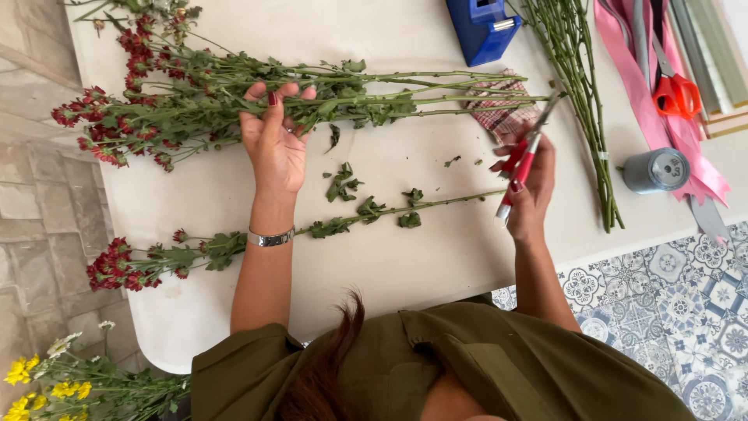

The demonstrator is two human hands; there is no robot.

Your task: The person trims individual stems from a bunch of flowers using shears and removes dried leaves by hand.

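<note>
My left hand (274,140) is closed around the green stems of a bunch of red flowers (132,109) that lies across the white table (436,257), blooms to the left. In my right hand (530,187) are red-handled pruning shears (523,160), tip pointing up toward the cut stem ends near a checked cloth (502,113). A single red flower stem (234,245) lies nearer to me, passing under my left wrist. Loose green leaf bits (341,183) are scattered between the two.
A blue tape dispenser (483,30) stands at the far edge. A bundle of bare green stems (584,101) lies to the right, beside pink ribbon (686,140), orange-handled scissors (676,93) and a grey spool (657,170). Yellow flowers (47,382) show at bottom left.
</note>
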